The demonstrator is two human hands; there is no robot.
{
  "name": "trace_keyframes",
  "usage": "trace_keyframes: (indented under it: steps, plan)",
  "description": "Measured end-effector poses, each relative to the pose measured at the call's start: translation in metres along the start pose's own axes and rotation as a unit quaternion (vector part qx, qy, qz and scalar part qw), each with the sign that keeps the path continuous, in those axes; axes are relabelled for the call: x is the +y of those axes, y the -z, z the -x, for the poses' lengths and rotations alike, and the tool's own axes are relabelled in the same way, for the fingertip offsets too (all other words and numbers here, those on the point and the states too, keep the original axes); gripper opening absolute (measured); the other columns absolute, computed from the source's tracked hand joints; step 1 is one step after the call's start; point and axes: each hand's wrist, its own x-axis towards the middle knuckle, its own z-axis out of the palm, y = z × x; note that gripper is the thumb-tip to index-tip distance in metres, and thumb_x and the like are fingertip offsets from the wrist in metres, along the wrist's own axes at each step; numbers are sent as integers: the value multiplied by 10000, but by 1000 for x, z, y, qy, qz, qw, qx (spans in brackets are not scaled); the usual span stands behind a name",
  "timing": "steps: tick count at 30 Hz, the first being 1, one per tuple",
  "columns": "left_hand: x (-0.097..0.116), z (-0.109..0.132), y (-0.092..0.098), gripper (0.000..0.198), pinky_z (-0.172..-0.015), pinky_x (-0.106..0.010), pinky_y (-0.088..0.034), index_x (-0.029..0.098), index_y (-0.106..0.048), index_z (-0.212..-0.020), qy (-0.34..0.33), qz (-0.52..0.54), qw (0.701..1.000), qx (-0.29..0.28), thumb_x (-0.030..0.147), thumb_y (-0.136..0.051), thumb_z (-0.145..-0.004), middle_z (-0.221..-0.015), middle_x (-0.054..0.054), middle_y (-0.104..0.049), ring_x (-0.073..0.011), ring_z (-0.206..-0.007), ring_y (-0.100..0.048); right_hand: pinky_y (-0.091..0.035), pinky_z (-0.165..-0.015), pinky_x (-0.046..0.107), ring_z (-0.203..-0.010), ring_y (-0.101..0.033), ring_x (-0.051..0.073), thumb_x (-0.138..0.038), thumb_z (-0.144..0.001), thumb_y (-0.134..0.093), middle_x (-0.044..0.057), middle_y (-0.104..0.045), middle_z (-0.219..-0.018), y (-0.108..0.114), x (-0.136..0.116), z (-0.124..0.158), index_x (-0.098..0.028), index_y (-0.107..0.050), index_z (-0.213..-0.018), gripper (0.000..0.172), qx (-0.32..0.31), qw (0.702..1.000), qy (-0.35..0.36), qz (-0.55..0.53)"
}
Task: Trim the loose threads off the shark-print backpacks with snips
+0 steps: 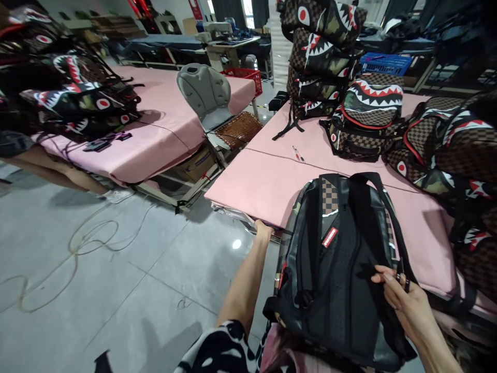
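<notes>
Head view: the bag (337, 290) overhangs the tabletop's (256, 181) near edge, right of its left corner, beneath your right hand's (407, 300) fingers — bunched together, though I can't tell whether they grip anything. Your left hand (264, 229) meets that edge beside the bag — fingers hidden, state unclear.

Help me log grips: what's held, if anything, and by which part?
Cannot tell: left hand at the table edge, with fingers hidden; right hand over the backpack, showing no clear hold.

A backpack (341, 269) lies partly on the table (252, 181), stacked bags (318, 59) behind, a chair (205, 90) left.
</notes>
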Motion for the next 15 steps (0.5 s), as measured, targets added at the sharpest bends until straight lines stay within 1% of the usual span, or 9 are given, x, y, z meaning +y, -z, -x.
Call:
trace_keyframes:
  steps: [2, 4, 6, 8, 10, 12, 13, 14, 15]
  plan:
    - [0, 3, -5, 400, -781, -329, -486, 156, -437, -1218, -19, 22, 999, 40, 384, -270, -935, -1166, -94, -538, -187, -978, -558, -196, -377, 189, -429, -243, 22, -425, -679, -716, 64, -649, -764, 3, 0, 2, -151, -633, -996, 427, 2, 1000, 6, -6]
    - [2, 9, -6, 407, -766, -309, -489, 181, -420, -1227, -28, 28, 997, 69, 359, -196, -937, -1162, -102, -550, -177, -989, -557, -184, -379, 196, -430, -238, 27, -422, -687, -709, 67, -651, -765, 5, -1, 4, -149, -634, -995, 418, -1, 1000, 10, -12]
    - [7, 18, -6, 407, -763, -323, -490, 180, -438, -1203, -31, 14, 996, 84, 368, -206, -925, -1117, -108, -574, -187, -978, -562, -170, -380, 204, -431, -234, 32, -416, -690, -706, 73, -650, -763, 7, -2, 5, -144, -633, -996, 416, -3, 1000, 10, -19]
    - [11, 33, -5, 380, -780, -340, -482, 156, -466, -1161, -37, -17, 995, 92, 360, -267, -910, -1069, -119, -587, -195, -968, -564, -161, -381, 207, -431, -233, 34, -408, -695, -703, 73, -646, -756, 9, -4, 6, -141, -637, -986, 400, -2, 1000, 14, -27]
    - [11, 59, -4, 319, -821, -334, -462, 142, -493, -1123, -61, -57, 992, 96, 314, -376, -881, -1069, -121, -583, -190, -984, -556, -154, -383, 209, -431, -234, 34, -394, -703, -698, 68, -641, -747, 11, -5, 7, -145, -643, -972, 370, -5, 999, 20, -36]
    - [6, 95, -3, 282, -875, -296, -429, 165, -530, -1089, -105, -92, 985, 97, 255, -504, -823, -1122, -93, -571, -172, -1028, -533, -147, -383, 213, -428, -230, 33, -379, -711, -692, 63, -638, -742, 12, -6, 7, -152, -649, -962, 341, -10, 999, 27, -42]
    - [2, 116, -4, 279, -895, -272, -412, 180, -557, -1060, -130, -115, 981, 85, 233, -562, -786, -1138, -71, -571, -164, -1045, -523, -145, -383, 215, -427, -229, 34, -374, -714, -689, 62, -637, -739, 12, -7, 7, -156, -652, -958, 330, -12, 999, 31, -42]
    - [-5, 136, -7, 275, -904, -253, -402, 191, -586, -1027, -151, -148, 976, 59, 228, -605, -755, -1136, -50, -580, -160, -1052, -518, -146, -382, 217, -426, -230, 34, -371, -718, -685, 60, -637, -737, 12, -7, 6, -158, -655, -952, 318, -15, 998, 34, -40]
    - [-12, 156, -11, 260, -901, -249, -403, 185, -615, -982, -165, -189, 968, 17, 229, -638, -727, -1097, -44, -604, -165, -1034, -527, -148, -382, 219, -425, -232, 35, -369, -721, -680, 58, -637, -733, 11, -7, 6, -160, -658, -945, 307, -18, 998, 38, -36]
